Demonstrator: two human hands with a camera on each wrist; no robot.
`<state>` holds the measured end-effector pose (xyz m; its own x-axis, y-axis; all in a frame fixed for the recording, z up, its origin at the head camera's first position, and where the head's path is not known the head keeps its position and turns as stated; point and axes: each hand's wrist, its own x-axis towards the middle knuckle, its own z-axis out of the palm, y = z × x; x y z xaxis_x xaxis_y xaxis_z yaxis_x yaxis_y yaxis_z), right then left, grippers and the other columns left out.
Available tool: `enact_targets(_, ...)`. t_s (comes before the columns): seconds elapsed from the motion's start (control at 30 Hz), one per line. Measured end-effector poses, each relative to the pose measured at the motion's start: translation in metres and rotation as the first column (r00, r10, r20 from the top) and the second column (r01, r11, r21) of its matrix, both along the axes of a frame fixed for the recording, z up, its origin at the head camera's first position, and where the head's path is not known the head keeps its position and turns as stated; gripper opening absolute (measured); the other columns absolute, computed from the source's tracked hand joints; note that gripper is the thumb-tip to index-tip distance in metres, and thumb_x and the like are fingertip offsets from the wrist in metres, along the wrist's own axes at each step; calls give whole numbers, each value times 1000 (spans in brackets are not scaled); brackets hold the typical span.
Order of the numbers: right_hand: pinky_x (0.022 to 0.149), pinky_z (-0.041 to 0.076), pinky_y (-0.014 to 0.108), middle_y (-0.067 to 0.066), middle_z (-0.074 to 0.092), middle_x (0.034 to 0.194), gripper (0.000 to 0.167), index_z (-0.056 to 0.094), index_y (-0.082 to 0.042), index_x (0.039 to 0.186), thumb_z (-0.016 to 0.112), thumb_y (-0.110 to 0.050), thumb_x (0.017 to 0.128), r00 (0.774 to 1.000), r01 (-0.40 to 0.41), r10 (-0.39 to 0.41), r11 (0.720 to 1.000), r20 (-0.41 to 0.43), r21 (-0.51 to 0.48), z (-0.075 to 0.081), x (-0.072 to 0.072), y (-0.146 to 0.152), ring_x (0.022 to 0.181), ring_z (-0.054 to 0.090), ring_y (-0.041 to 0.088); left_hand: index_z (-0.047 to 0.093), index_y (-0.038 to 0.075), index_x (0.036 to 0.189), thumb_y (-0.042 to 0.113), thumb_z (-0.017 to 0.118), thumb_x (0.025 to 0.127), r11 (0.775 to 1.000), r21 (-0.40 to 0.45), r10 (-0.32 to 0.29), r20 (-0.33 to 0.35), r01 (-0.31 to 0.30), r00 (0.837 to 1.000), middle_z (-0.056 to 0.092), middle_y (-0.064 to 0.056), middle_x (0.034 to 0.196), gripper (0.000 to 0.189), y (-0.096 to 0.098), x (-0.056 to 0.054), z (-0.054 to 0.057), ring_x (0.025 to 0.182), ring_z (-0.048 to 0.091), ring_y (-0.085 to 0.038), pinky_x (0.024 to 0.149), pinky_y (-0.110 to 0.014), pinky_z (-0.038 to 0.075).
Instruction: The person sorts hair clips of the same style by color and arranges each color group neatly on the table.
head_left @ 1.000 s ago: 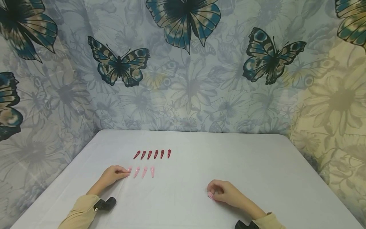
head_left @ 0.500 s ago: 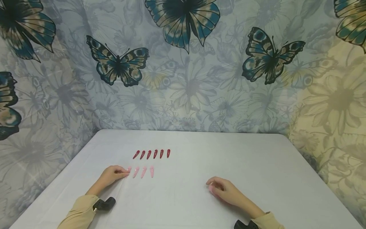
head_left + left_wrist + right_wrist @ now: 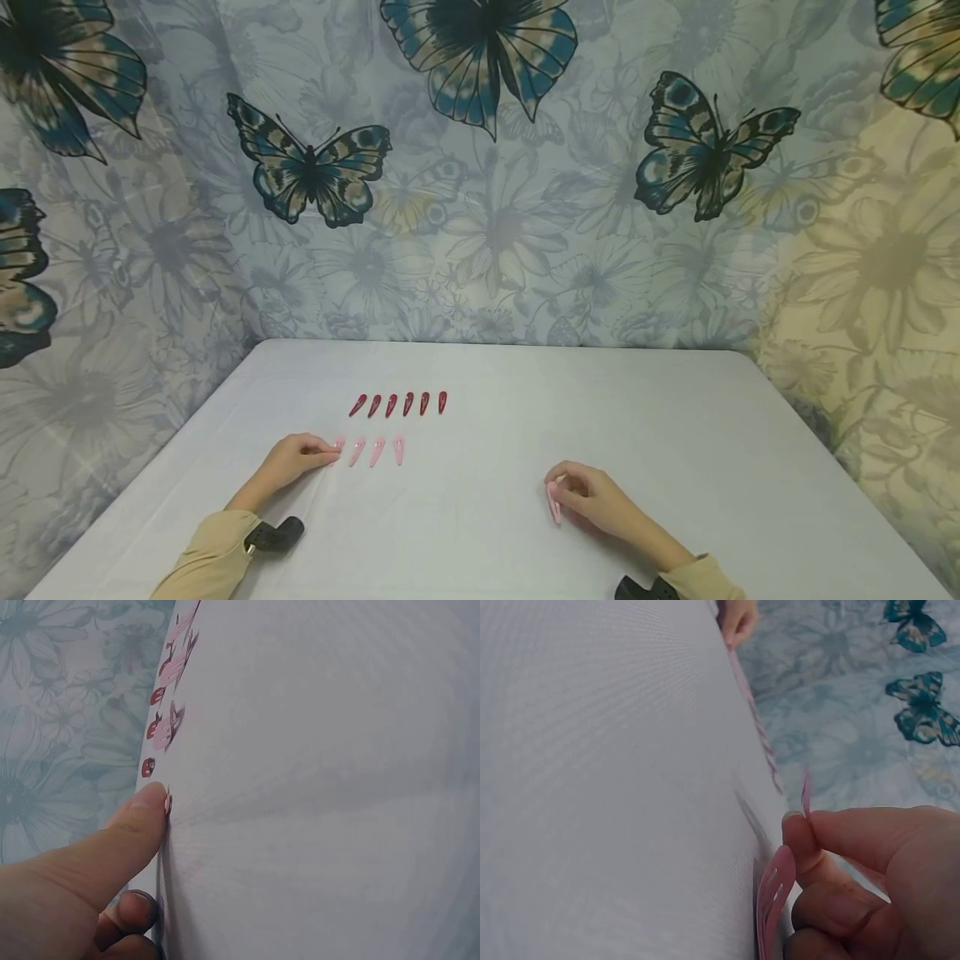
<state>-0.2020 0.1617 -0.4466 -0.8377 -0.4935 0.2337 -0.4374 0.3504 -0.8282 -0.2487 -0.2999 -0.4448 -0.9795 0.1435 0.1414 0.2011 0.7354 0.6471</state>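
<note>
Pink snap hair clips [image 3: 377,452] lie in a short row on the white table. At the row's left end, my left hand [image 3: 294,460] pinches the near end of the leftmost pink clip [image 3: 340,444]. The left wrist view has my thumb [image 3: 135,821] over that clip, most of it hidden. Right of the rows, my right hand [image 3: 592,497] pinches a pink hair clip [image 3: 806,795] between thumb and forefinger. Another pink clip [image 3: 776,892] appears beside the curled lower fingers. In the head view, a pink clip [image 3: 555,506] points down from the fingertips.
Several dark red snap clips [image 3: 392,406] form a row behind the pink ones. The white table [image 3: 480,550] reaches back to a butterfly-print cloth [image 3: 502,250]. Dark wrist devices [image 3: 275,534] sit by both sleeves.
My right hand has shifted slightly away from me. Its pink clip, largely covered by the fingers before, now shows lengthwise below them. My left hand stays at the leftmost pink clip.
</note>
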Motion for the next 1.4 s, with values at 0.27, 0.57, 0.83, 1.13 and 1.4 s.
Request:
enact_targets(0.27, 46, 40, 21, 5, 58, 68, 1, 60, 1, 84, 60, 1, 83, 997, -8, 13, 998, 71, -64, -2, -3, 3, 54, 46, 4, 69, 7, 76, 21, 72, 75, 1000, 2, 16, 13, -16, 1000, 53, 2, 67, 14, 0, -3, -1, 64, 42, -15, 59, -31, 35)
enact_targets(0.57, 55, 43, 24, 5, 65, 81, 20, 67, -2, 93, 69, -16, 78, 979, 90, -80, 995, 189, -44, 8, -3, 1, 70, 57, 14, 69, 8, 74, 20, 72, 75, 1000, -5, 11, 12, -11, 1000, 57, 2, 71, 13, -1, -4, -4, 66, 45, -14, 62, -32, 38)
enact_targets(0.83, 50, 37, 23, 5, 65, 81, 23, 67, -3, 93, 73, -15, 74, 976, 130, -125, 991, 181, -16, 18, -7, -6, 69, 54, 16, 69, 7, 75, 20, 72, 75, 1000, 6, 10, 22, -11, 1000, 53, 2, 67, 14, 1, -2, -2, 64, 43, -15, 59, -30, 35)
enact_targets(1.13, 61, 43, 27, 3, 62, 78, 20, 67, -1, 94, 69, -4, 74, 966, 103, -108, 994, 235, 33, 31, -19, -10, 75, 54, 19, 69, 7, 76, 21, 72, 74, 1000, -6, 5, 16, -5, 1000, 58, 1, 72, 14, 3, -3, -2, 67, 44, -15, 61, -32, 37)
enact_targets(1.4, 63, 40, 28, 3, 64, 76, 22, 68, 0, 93, 72, -7, 73, 975, 121, -122, 992, 185, 17, 26, -33, -31, 75, 55, 15, 69, 8, 75, 20, 72, 74, 1000, -23, -1, -4, 1, 1000, 60, 0, 75, 13, 1, -1, -1, 69, 48, -15, 65, -34, 39)
